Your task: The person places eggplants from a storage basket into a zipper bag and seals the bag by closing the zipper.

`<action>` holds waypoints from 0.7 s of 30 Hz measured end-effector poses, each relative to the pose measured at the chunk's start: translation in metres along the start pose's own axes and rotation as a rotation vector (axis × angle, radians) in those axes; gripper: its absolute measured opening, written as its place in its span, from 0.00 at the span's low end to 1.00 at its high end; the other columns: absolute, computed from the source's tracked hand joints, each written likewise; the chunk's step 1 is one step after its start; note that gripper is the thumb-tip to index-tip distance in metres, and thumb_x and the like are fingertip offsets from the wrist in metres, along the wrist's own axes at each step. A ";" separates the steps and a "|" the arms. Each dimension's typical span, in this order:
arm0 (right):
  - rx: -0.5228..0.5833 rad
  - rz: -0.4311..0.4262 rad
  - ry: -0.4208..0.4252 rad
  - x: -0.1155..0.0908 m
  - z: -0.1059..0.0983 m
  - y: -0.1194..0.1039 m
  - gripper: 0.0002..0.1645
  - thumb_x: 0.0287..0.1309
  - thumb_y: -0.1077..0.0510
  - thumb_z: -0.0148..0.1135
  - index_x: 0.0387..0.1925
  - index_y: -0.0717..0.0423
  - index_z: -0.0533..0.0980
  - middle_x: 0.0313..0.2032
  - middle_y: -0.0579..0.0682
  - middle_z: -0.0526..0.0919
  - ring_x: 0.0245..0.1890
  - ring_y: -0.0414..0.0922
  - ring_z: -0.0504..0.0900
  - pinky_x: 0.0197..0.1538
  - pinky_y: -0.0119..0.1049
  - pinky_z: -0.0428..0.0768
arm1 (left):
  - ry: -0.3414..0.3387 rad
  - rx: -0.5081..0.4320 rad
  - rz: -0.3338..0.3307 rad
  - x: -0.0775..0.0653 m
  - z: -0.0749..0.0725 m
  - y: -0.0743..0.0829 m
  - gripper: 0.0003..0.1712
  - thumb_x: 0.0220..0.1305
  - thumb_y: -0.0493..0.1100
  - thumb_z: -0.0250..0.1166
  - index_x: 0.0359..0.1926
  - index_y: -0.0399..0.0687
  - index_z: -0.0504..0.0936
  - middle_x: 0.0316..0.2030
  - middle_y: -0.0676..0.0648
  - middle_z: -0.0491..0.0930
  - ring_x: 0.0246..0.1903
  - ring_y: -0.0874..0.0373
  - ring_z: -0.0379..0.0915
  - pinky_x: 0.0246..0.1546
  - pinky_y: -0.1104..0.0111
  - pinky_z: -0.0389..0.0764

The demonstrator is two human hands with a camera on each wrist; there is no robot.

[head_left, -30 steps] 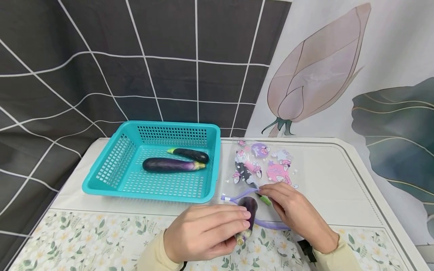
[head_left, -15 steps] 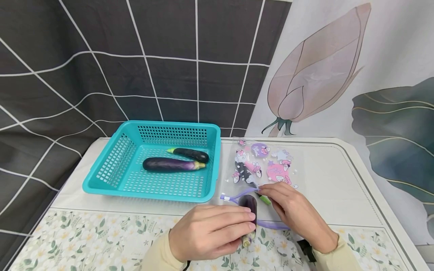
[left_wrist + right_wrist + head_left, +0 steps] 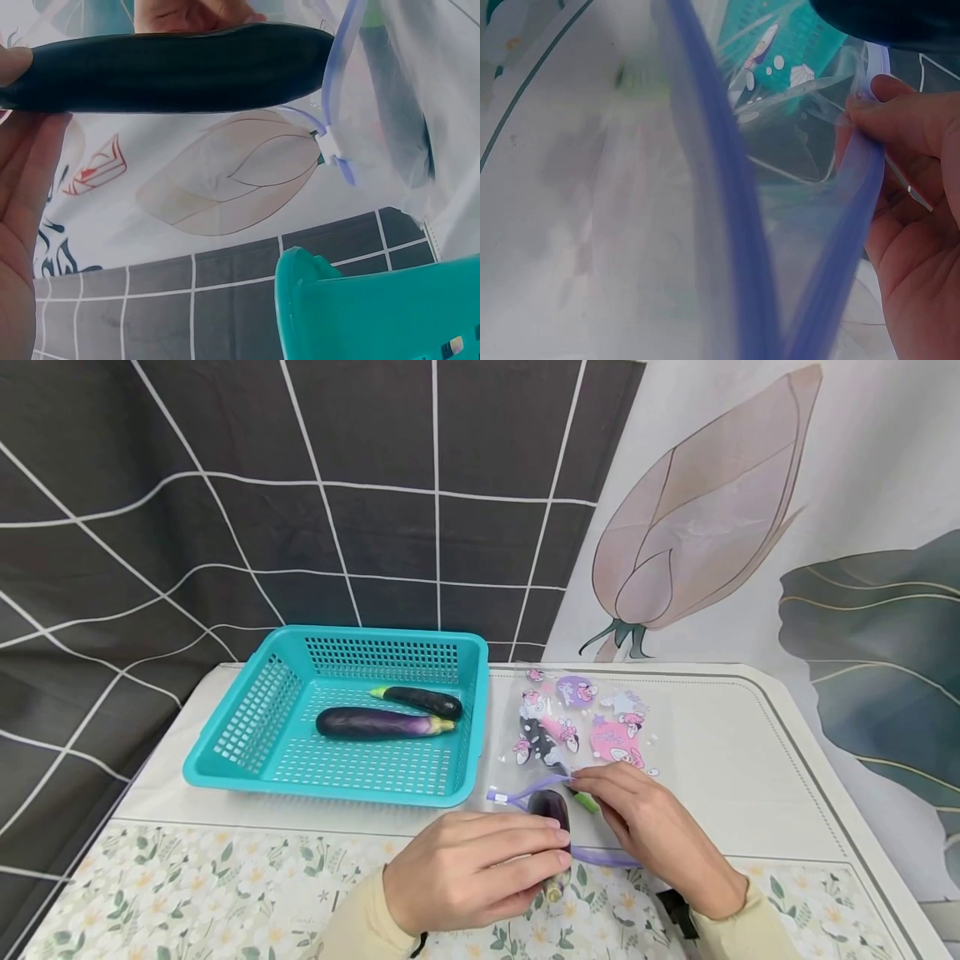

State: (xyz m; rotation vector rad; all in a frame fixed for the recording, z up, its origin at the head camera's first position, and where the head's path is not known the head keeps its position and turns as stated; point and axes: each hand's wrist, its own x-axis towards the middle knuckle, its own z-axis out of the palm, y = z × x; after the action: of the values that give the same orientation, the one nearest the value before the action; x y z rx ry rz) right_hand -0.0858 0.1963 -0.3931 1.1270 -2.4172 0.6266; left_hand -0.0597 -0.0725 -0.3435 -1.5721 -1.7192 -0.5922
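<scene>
My left hand [image 3: 483, 868] grips a dark purple eggplant [image 3: 550, 807] near its stem end. In the left wrist view the eggplant's far tip touches or overlaps the purple zip edge [image 3: 339, 67] of a clear zip bag. The bag [image 3: 592, 727], printed with pink and purple cartoons, lies flat on the table with its mouth toward me. My right hand [image 3: 645, 827] pinches the upper lip of that mouth between thumb and fingers, lifting it apart from the lower lip. Inside the bag lies another eggplant [image 3: 397, 105], its green stem end near the opening.
A turquoise plastic basket [image 3: 337, 795] stands to the left of the bag. Within it lie a larger purple eggplant [image 3: 367, 724] and a smaller dark one [image 3: 423, 700] with a green stem. A floral cloth [image 3: 225, 885] covers the table's front part.
My left hand has shifted slightly right with the eggplant, whose tip is a little farther toward the bag's mouth. The right hand keeps its place on the bag's lip.
</scene>
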 end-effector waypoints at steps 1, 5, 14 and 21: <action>0.002 -0.001 0.000 0.000 0.000 0.000 0.27 0.45 0.75 0.68 0.50 0.56 0.82 0.51 0.46 0.84 0.51 0.46 0.82 0.62 0.29 0.71 | -0.004 -0.001 -0.003 0.000 0.001 0.000 0.16 0.60 0.39 0.68 0.50 0.41 0.86 0.51 0.44 0.85 0.55 0.55 0.80 0.61 0.68 0.75; 0.006 -0.008 0.003 0.000 0.000 0.000 0.27 0.45 0.75 0.68 0.50 0.56 0.82 0.51 0.47 0.84 0.51 0.46 0.82 0.63 0.29 0.71 | -0.017 0.003 -0.013 0.000 0.003 0.001 0.16 0.59 0.39 0.68 0.49 0.42 0.86 0.51 0.44 0.85 0.54 0.55 0.81 0.61 0.68 0.75; 0.001 -0.015 0.018 0.000 0.001 0.000 0.29 0.79 0.49 0.33 0.49 0.56 0.82 0.50 0.46 0.84 0.50 0.46 0.82 0.62 0.28 0.71 | -0.012 0.018 -0.020 0.000 0.008 0.001 0.14 0.62 0.38 0.64 0.48 0.40 0.87 0.48 0.45 0.86 0.52 0.55 0.82 0.59 0.69 0.76; 0.003 -0.024 0.024 0.000 0.001 0.000 0.30 0.79 0.49 0.33 0.49 0.56 0.82 0.50 0.47 0.84 0.50 0.47 0.82 0.62 0.27 0.70 | -0.022 0.037 -0.007 -0.002 0.012 0.000 0.14 0.64 0.36 0.60 0.48 0.39 0.86 0.48 0.46 0.86 0.52 0.55 0.82 0.60 0.69 0.75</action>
State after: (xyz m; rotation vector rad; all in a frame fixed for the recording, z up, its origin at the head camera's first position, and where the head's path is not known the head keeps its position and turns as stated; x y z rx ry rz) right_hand -0.0860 0.1956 -0.3939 1.1415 -2.3799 0.6322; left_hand -0.0623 -0.0649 -0.3528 -1.5524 -1.7425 -0.5452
